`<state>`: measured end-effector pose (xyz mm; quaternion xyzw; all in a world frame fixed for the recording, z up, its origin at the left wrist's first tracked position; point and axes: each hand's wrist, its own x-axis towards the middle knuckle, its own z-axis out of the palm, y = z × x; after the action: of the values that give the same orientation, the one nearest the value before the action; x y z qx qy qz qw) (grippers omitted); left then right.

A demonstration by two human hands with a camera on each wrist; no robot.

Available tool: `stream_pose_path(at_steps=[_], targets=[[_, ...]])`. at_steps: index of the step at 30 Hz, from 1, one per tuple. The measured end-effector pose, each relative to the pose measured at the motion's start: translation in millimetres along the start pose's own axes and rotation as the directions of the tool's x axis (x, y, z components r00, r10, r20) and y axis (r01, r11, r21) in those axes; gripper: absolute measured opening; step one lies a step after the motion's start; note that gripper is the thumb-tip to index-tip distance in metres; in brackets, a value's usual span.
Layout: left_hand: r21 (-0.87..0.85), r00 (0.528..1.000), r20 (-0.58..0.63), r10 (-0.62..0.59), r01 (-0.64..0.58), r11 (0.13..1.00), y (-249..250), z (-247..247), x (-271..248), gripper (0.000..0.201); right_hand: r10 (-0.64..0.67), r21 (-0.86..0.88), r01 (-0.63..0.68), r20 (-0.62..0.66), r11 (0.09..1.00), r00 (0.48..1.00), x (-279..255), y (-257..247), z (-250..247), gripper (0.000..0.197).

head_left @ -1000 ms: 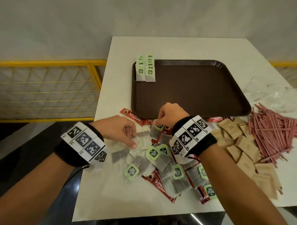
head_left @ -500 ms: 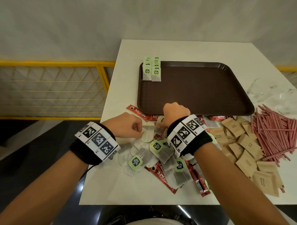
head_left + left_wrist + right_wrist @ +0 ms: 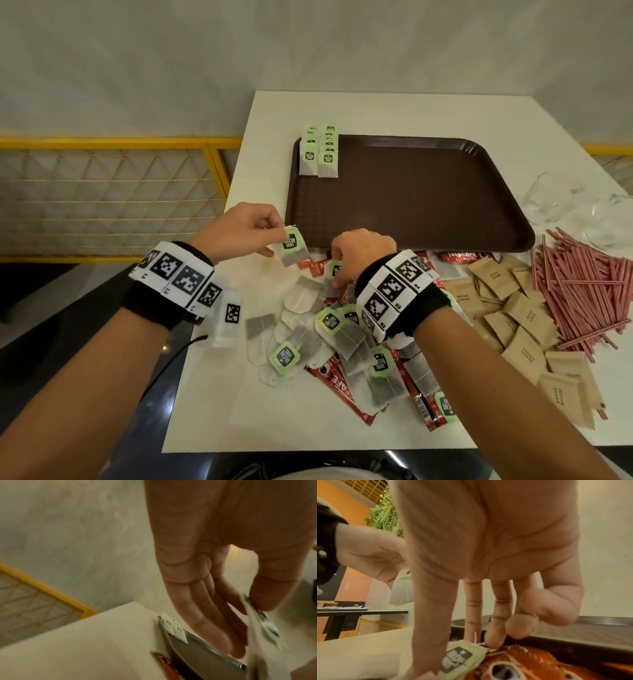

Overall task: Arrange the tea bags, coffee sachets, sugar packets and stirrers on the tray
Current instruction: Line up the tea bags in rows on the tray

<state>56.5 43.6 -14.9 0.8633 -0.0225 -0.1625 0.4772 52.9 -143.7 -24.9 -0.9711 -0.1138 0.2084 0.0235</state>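
The brown tray (image 3: 428, 205) lies on the white table, with two short rows of green-tagged tea bags (image 3: 318, 154) in its far left corner. My left hand (image 3: 279, 236) pinches one tea bag (image 3: 291, 248) by its tag, lifted just off the tray's near left corner; the left wrist view shows that bag (image 3: 267, 623) between thumb and fingers. My right hand (image 3: 337, 274) reaches down at the far edge of the loose pile (image 3: 329, 339) and pinches another tea bag (image 3: 332, 274), whose tag (image 3: 462, 657) lies on a red coffee sachet (image 3: 522, 662).
Red coffee sachets (image 3: 335, 380) lie mixed under the tea bags. Brown sugar packets (image 3: 520, 308) and pink stirrers (image 3: 589, 284) are heaped to the right. Clear glass bowls (image 3: 555, 198) stand right of the tray. A yellow railing (image 3: 120, 144) runs left of the table.
My left hand has picked a tea bag out of the pile and raised it toward the tray. My right hand has stayed at the pile's far edge, fingers on another bag.
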Motion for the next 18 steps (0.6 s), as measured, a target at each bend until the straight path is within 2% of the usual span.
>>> stream_pose_path(at_steps=[2,4,6,10,14,18], targets=[[-0.118,0.999,0.019,-0.037,0.039,0.992,3,0,3,0.012,-0.009,0.008,0.009,-0.003,1.0,1.0,2,2,1,0.042],[-0.189,0.998,0.026,-0.066,0.069,0.98,5,-1,7,0.01,-0.023,0.044,0.023,-0.002,0.999,1.0,4,5,1,0.035],[-0.229,0.995,0.04,-0.087,0.094,0.969,5,-3,14,0.006,-0.045,0.138,0.043,0.011,0.99,0.999,8,11,-3,0.021],[-0.306,0.991,0.084,-0.109,0.129,0.943,2,-9,29,0.011,-0.144,0.353,0.108,0.078,0.929,0.986,18,26,-18,0.018],[-0.347,0.988,0.111,-0.112,0.144,0.927,4,-23,50,0.018,-0.165,0.67,0.054,0.103,0.74,0.981,26,42,-43,0.012],[-0.33,0.992,0.087,-0.086,0.11,0.938,11,-34,80,0.023,-0.067,0.798,-0.01,0.063,0.602,0.996,54,55,-67,0.012]])
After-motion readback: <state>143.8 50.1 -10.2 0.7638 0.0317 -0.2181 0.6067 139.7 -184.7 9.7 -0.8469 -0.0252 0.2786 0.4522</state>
